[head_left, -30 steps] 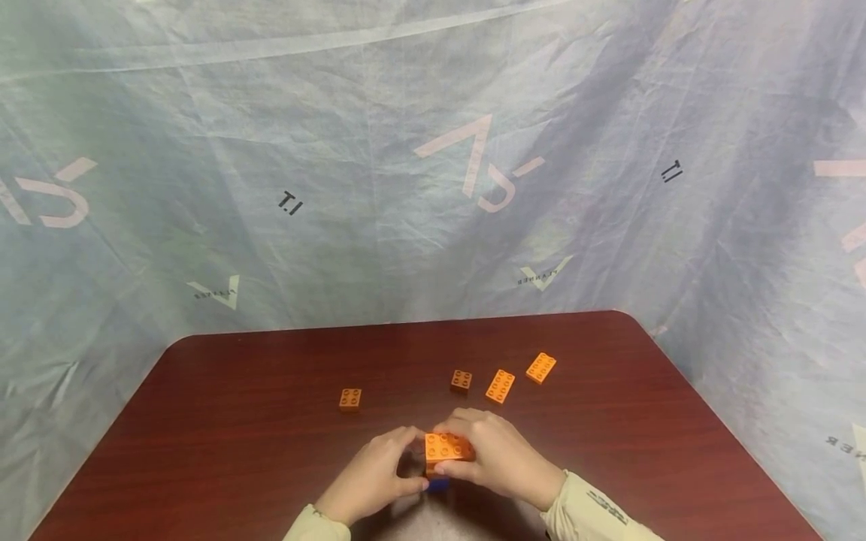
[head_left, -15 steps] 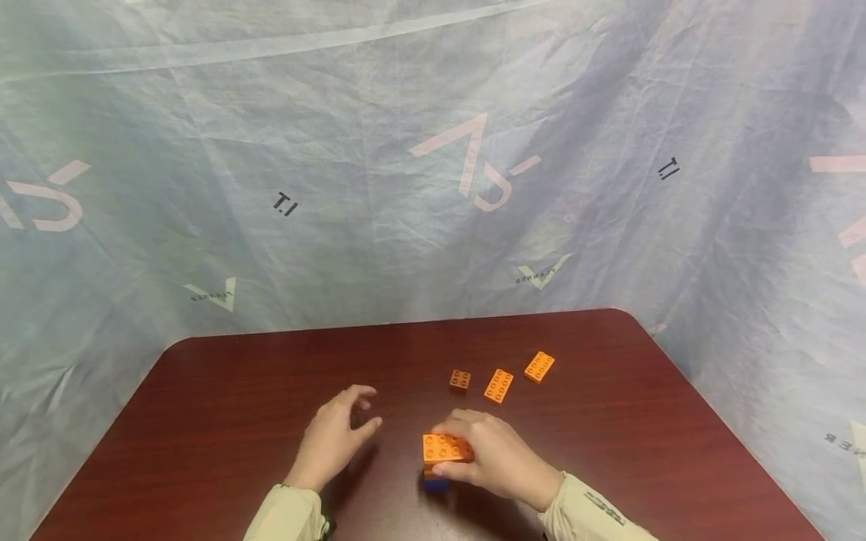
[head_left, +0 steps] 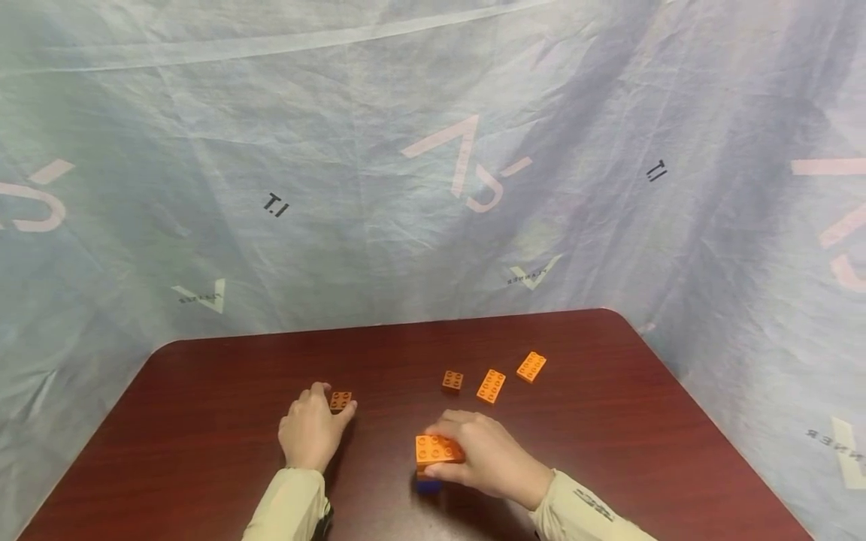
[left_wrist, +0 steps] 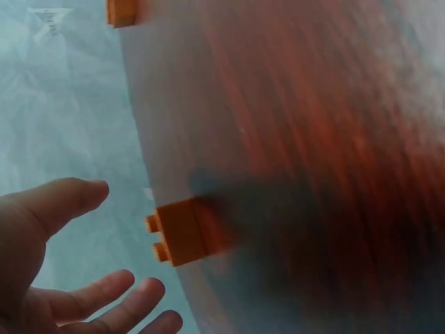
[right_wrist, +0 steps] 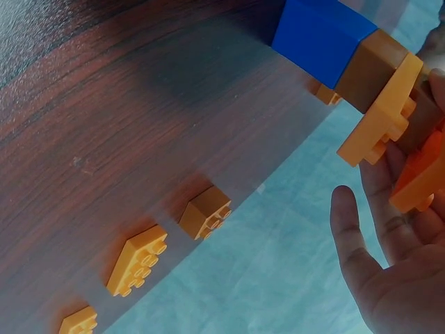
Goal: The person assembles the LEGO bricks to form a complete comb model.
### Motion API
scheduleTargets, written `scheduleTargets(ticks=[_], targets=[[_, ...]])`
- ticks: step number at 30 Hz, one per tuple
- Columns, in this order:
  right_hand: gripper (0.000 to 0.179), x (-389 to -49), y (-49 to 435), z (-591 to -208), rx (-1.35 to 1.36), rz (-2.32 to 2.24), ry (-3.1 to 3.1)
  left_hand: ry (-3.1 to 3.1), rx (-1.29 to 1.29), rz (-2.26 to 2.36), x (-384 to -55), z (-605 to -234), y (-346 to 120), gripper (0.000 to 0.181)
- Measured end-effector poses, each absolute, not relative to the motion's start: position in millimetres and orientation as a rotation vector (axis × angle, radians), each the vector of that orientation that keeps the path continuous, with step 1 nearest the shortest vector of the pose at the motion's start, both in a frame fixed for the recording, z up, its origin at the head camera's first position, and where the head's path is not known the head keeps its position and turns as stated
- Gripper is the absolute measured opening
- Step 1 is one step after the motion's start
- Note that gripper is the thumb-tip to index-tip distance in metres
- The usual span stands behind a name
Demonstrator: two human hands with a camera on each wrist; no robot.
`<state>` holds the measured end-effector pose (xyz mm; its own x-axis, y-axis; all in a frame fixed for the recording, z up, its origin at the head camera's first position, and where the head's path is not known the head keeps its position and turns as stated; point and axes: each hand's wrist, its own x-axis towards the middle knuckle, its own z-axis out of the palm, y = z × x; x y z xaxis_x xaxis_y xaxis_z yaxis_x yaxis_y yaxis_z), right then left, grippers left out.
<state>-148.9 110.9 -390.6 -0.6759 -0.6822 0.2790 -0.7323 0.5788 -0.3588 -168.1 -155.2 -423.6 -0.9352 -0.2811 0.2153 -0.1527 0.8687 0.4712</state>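
Note:
My right hand (head_left: 490, 458) grips the upper part of a brick stack. The stack's top orange brick (head_left: 433, 448) shows its studs, and a blue brick (right_wrist: 323, 38) forms the bottom. Between them, in the right wrist view, are a brown-orange brick (right_wrist: 368, 73) and a thin orange brick (right_wrist: 382, 115), with more brown partly hidden by fingers. My left hand (head_left: 311, 430) reaches around a small brown-orange brick (head_left: 341, 400) on the table. In the left wrist view, the thumb and spread fingers stand apart from that brick (left_wrist: 182, 233).
Beyond the stack, another small brown-orange brick (head_left: 452, 381) lies on the dark red wooden table (head_left: 237, 391). Two flat orange bricks lie to its right, a nearer one (head_left: 491, 386) and a farther one (head_left: 531, 367). A grey printed cloth (head_left: 365, 248) hangs behind the table.
My left hand has left the stack and moved to the left and forward, to the small brown-orange brick. The right hand keeps hold of the stack; the head view has shifted slightly.

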Motion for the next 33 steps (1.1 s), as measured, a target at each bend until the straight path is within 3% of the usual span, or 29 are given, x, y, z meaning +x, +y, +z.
scheduleTargets(ticks=[18,33], targets=[[0.036,-146,105,-390,1.212,0.648,-2.719,-2.903,0.441,-0.602,-178,-437,-161,0.068],[0.039,-147,109,-389,1.188,0.644,-2.734,-2.863,0.332,-0.622,-171,-425,-152,0.047]])
